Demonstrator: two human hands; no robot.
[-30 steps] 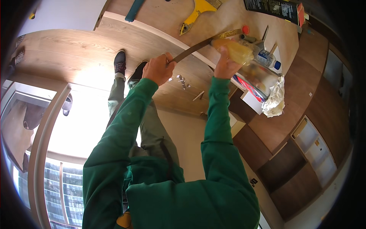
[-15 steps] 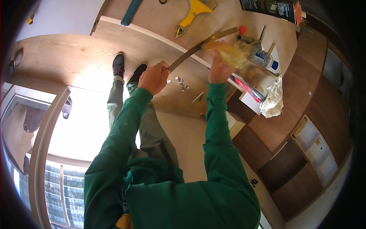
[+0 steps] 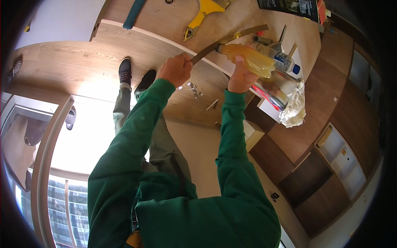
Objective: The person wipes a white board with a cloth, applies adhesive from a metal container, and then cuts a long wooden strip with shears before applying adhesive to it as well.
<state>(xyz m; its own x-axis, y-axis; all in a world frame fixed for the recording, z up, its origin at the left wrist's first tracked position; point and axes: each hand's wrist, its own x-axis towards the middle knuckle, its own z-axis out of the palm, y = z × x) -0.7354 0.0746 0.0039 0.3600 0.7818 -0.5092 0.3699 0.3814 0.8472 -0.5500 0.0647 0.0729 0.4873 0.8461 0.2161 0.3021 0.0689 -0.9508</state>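
My left hand (image 3: 176, 70) is closed on the near end of a narrow, curved brown strip (image 3: 204, 51). The strip reaches up and to the right over the worktop, and a wet yellowish sheen shows on its far part. My right hand (image 3: 242, 75) is wrapped round a clear plastic bottle of cloudy yellow liquid (image 3: 248, 58). This bottle lies tilted on its side, its dark narrow mouth at the strip's edge; whether they touch I cannot tell. Just behind it a clear water bottle with a blue cap (image 3: 285, 63) lies on its side.
On the worktop (image 3: 165, 18) lie a yellow-handled brush (image 3: 198, 18), a teal bar-shaped thing (image 3: 134, 14) and a black tin (image 3: 289, 8). Crumpled white paper (image 3: 294, 105) sits at the right. Small scraps (image 3: 193, 89) lie below my left hand. Brown cabinets (image 3: 314, 177) stand at the right.
My left hand has moved right and slightly up, pushing the strip further along past the yellow bottle's mouth. The bottle, blurred by motion before, now shows sharply in my right hand.
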